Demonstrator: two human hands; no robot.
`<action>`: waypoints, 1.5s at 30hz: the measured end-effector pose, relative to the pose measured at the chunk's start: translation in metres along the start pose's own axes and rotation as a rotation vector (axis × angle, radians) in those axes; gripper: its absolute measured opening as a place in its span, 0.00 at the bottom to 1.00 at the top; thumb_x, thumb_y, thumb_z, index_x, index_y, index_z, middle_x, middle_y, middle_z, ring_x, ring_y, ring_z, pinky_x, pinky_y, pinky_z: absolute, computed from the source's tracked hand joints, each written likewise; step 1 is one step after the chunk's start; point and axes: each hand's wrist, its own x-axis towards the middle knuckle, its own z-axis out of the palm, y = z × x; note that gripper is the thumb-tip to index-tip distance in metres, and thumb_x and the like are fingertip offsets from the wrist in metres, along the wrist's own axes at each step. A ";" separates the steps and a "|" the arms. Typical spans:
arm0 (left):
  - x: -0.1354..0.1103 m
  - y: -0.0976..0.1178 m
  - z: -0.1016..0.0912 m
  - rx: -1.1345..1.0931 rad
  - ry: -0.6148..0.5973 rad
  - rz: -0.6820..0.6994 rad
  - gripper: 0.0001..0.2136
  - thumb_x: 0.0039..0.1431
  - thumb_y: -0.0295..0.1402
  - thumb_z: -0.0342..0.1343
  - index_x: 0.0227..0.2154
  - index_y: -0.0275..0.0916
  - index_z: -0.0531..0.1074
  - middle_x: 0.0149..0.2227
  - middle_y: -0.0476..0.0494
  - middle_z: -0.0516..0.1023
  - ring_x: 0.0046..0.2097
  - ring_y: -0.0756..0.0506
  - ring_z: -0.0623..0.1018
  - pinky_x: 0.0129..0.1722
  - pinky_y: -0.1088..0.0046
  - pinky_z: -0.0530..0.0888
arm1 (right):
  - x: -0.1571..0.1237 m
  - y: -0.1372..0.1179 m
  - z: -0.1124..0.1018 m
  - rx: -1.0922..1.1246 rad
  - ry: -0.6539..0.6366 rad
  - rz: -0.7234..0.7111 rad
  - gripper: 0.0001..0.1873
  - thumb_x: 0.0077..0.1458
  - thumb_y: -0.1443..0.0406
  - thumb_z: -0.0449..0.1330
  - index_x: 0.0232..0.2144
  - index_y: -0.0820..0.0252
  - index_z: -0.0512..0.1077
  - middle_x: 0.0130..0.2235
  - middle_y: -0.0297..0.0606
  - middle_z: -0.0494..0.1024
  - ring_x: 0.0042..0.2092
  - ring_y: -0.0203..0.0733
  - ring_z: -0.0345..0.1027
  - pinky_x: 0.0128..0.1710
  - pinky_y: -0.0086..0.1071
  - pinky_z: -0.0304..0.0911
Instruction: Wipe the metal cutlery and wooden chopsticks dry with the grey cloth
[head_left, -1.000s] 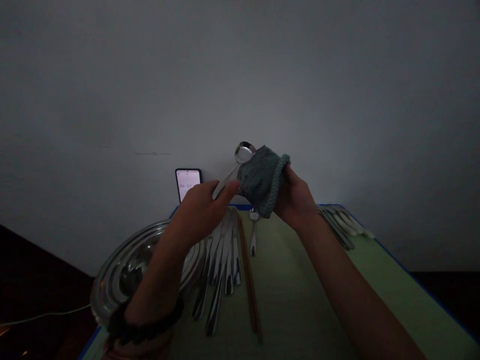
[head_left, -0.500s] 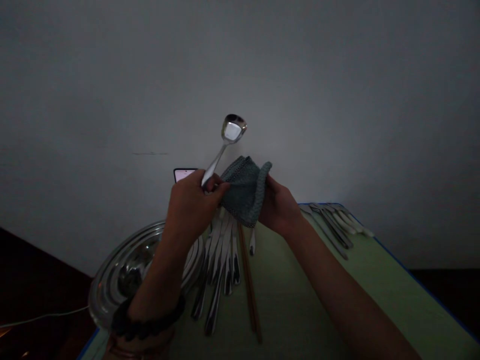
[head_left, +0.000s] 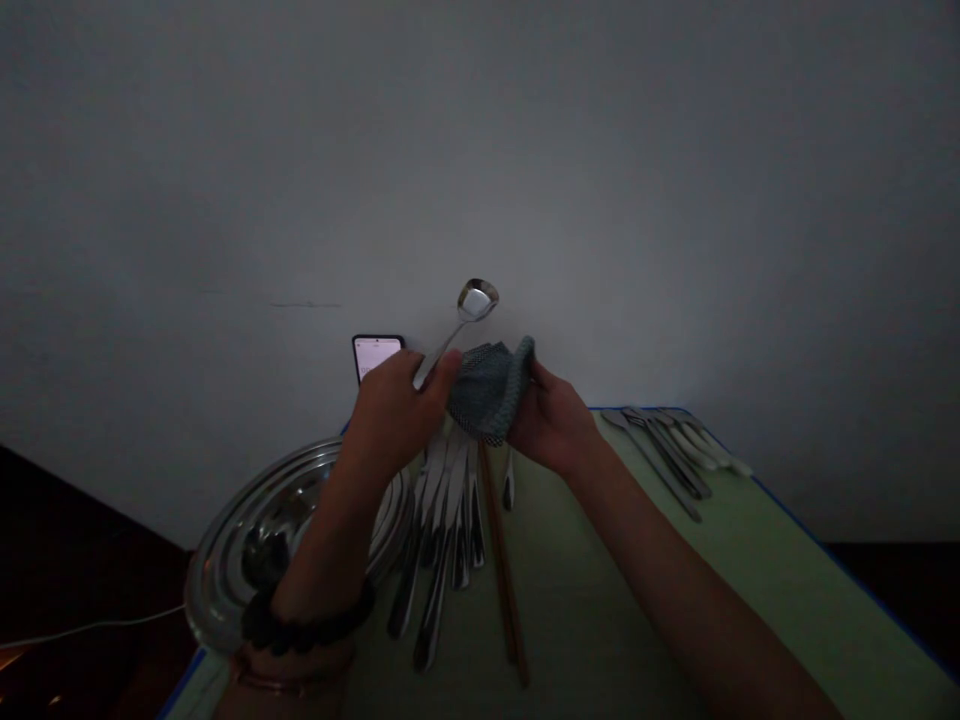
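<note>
My left hand is closed around the handle of a metal spoon, whose bowl points up and away in front of the wall. A grey-green cloth hangs between my two hands, its left edge against my left fingers. My right hand grips the cloth's rolled right edge, with some fingers hidden behind it. Below the hands, several table knives lie bunched on the table, beside a pair of brown chopsticks. The handle of another utensil shows just right of the chopsticks.
A wide metal bowl stands at the left, partly behind my left forearm. A phone with a lit screen leans by the wall. More cutlery, some white-handled, lies at the back right of the blue-edged green table.
The spoon has come lower and its bowl is tilted differently. My left thumb now lies over the handle. More of the phone shows, and the cloth looks more bunched.
</note>
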 end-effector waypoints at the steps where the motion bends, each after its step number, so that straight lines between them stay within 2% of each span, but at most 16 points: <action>1: -0.001 0.003 -0.003 -0.018 -0.032 -0.009 0.21 0.60 0.45 0.40 0.19 0.38 0.65 0.22 0.46 0.70 0.26 0.47 0.69 0.27 0.72 0.61 | 0.000 -0.001 -0.001 0.013 0.023 -0.015 0.20 0.57 0.55 0.43 0.37 0.59 0.70 0.36 0.40 0.79 0.46 0.43 0.69 0.51 0.43 0.60; 4: -0.004 0.008 -0.010 -0.048 -0.095 0.011 0.22 0.60 0.43 0.38 0.17 0.38 0.67 0.18 0.47 0.69 0.23 0.48 0.68 0.24 0.73 0.60 | 0.000 -0.007 -0.003 0.050 0.090 -0.096 0.21 0.57 0.54 0.42 0.37 0.58 0.70 0.36 0.39 0.79 0.47 0.44 0.69 0.51 0.44 0.59; 8: -0.007 0.008 -0.010 -0.032 -0.116 0.072 0.23 0.60 0.44 0.39 0.19 0.37 0.71 0.19 0.46 0.71 0.23 0.47 0.70 0.25 0.73 0.60 | -0.004 -0.015 -0.002 0.028 0.119 -0.209 0.22 0.56 0.53 0.43 0.37 0.57 0.71 0.37 0.38 0.78 0.48 0.44 0.67 0.51 0.46 0.59; 12: -0.009 0.010 -0.004 -0.031 -0.262 0.185 0.22 0.60 0.44 0.40 0.24 0.37 0.73 0.21 0.45 0.74 0.24 0.47 0.71 0.24 0.74 0.60 | -0.008 -0.014 0.006 -0.068 0.142 -0.274 0.19 0.53 0.51 0.49 0.36 0.56 0.71 0.37 0.38 0.78 0.47 0.45 0.68 0.49 0.45 0.62; 14: -0.011 0.014 -0.002 -0.043 -0.310 0.230 0.22 0.61 0.43 0.39 0.22 0.37 0.72 0.19 0.47 0.72 0.22 0.49 0.69 0.23 0.74 0.59 | -0.009 -0.010 0.009 -0.132 0.196 -0.314 0.13 0.50 0.56 0.55 0.34 0.56 0.71 0.35 0.36 0.78 0.44 0.43 0.70 0.47 0.42 0.63; 16: -0.011 0.017 -0.003 -0.054 -0.314 0.255 0.22 0.61 0.42 0.39 0.21 0.37 0.72 0.17 0.48 0.69 0.20 0.50 0.67 0.22 0.75 0.58 | -0.008 -0.006 0.008 -0.206 0.235 -0.355 0.10 0.46 0.60 0.60 0.33 0.57 0.70 0.34 0.35 0.78 0.40 0.41 0.71 0.45 0.39 0.65; 19: -0.012 0.016 -0.007 -0.045 -0.320 0.269 0.23 0.61 0.42 0.38 0.21 0.37 0.72 0.15 0.51 0.64 0.19 0.51 0.63 0.22 0.75 0.57 | -0.007 -0.004 0.000 -0.353 0.237 -0.402 0.13 0.43 0.59 0.63 0.32 0.60 0.70 0.33 0.35 0.78 0.35 0.39 0.71 0.42 0.38 0.65; 22: -0.012 0.012 -0.011 -0.036 -0.342 0.271 0.22 0.60 0.43 0.40 0.20 0.37 0.72 0.14 0.52 0.61 0.18 0.52 0.61 0.21 0.75 0.55 | -0.008 -0.010 -0.010 -0.558 0.224 -0.432 0.16 0.41 0.58 0.64 0.33 0.60 0.71 0.34 0.35 0.77 0.35 0.37 0.70 0.42 0.36 0.65; 26: -0.013 0.009 -0.018 -0.045 -0.353 0.273 0.21 0.58 0.44 0.43 0.17 0.37 0.70 0.13 0.53 0.58 0.18 0.52 0.60 0.21 0.75 0.53 | -0.015 -0.024 -0.015 -0.749 0.158 -0.436 0.15 0.43 0.59 0.64 0.35 0.58 0.71 0.36 0.34 0.76 0.37 0.37 0.69 0.42 0.35 0.64; 30: -0.016 0.012 -0.023 -0.116 -0.370 0.272 0.22 0.58 0.44 0.43 0.13 0.37 0.64 0.14 0.54 0.55 0.18 0.54 0.58 0.20 0.76 0.52 | -0.025 -0.037 -0.013 -0.859 0.089 -0.427 0.13 0.47 0.56 0.59 0.30 0.60 0.72 0.30 0.33 0.75 0.32 0.35 0.66 0.35 0.32 0.63; 33: -0.017 0.016 -0.024 -0.170 -0.380 0.257 0.22 0.58 0.45 0.43 0.13 0.37 0.63 0.14 0.54 0.52 0.18 0.53 0.55 0.19 0.76 0.51 | -0.028 -0.043 -0.009 -0.968 0.184 -0.487 0.17 0.49 0.52 0.56 0.23 0.60 0.70 0.22 0.31 0.70 0.25 0.33 0.60 0.25 0.28 0.57; 35: -0.018 0.018 -0.024 -0.198 -0.371 0.242 0.22 0.57 0.45 0.43 0.13 0.38 0.62 0.15 0.54 0.52 0.19 0.53 0.55 0.19 0.76 0.51 | -0.029 -0.042 -0.005 -1.022 0.292 -0.592 0.20 0.50 0.51 0.55 0.18 0.60 0.66 0.19 0.30 0.65 0.23 0.32 0.55 0.23 0.28 0.52; 38: -0.018 0.021 -0.026 -0.243 -0.331 0.222 0.22 0.57 0.45 0.43 0.13 0.38 0.61 0.15 0.54 0.52 0.19 0.53 0.54 0.18 0.76 0.52 | -0.027 -0.032 0.004 -0.986 0.455 -0.778 0.22 0.50 0.50 0.54 0.15 0.58 0.62 0.19 0.29 0.61 0.23 0.31 0.53 0.23 0.28 0.50; 40: -0.018 0.022 -0.029 -0.248 -0.285 0.209 0.22 0.56 0.45 0.43 0.12 0.38 0.60 0.14 0.54 0.51 0.18 0.54 0.54 0.18 0.76 0.52 | -0.024 -0.020 0.010 -0.885 0.533 -0.816 0.21 0.52 0.50 0.52 0.18 0.57 0.64 0.20 0.30 0.63 0.25 0.32 0.56 0.24 0.28 0.52; 43: -0.017 0.019 -0.033 -0.195 -0.203 0.199 0.23 0.57 0.44 0.42 0.10 0.37 0.61 0.13 0.54 0.53 0.17 0.54 0.55 0.18 0.76 0.52 | -0.017 0.001 0.014 -0.727 0.565 -0.731 0.19 0.52 0.49 0.50 0.24 0.57 0.67 0.25 0.32 0.68 0.29 0.34 0.60 0.29 0.29 0.57; 45: -0.016 0.016 -0.034 -0.145 -0.177 0.196 0.24 0.58 0.43 0.41 0.11 0.37 0.64 0.12 0.53 0.55 0.17 0.53 0.57 0.19 0.75 0.53 | -0.014 0.012 0.014 -0.633 0.456 -0.632 0.18 0.53 0.49 0.49 0.30 0.56 0.67 0.30 0.33 0.70 0.33 0.35 0.62 0.33 0.30 0.58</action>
